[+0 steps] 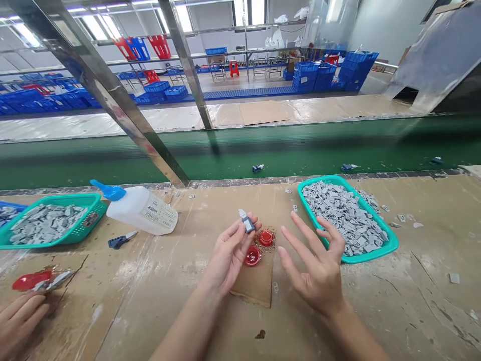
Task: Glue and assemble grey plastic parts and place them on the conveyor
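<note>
Head view, as I watch from my remote station:

1. Left hand (pixel 229 255): nearly closed, I see it pinching a small grey-and-white plastic part (pixel 247 222) between thumb and fingers, just above two red round caps (pixel 266 238) on a cardboard scrap (pixel 255 286).
2. Right hand (pixel 315 265): wide open, fingers spread, holding nothing, beside a teal tray (pixel 391 245) of grey pieces (pixel 345 215).
3. Workbench (pixel 413 301): a plastic glue bottle (pixel 141 210) with a blue nozzle lies on its side.
4. Lower left: a co-worker's hand (pixel 18 321) lies near a red object (pixel 32 281).

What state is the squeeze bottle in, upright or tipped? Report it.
Tipped: the white squeeze bottle lies on its side on the workbench, its blue nozzle pointing left.
</note>
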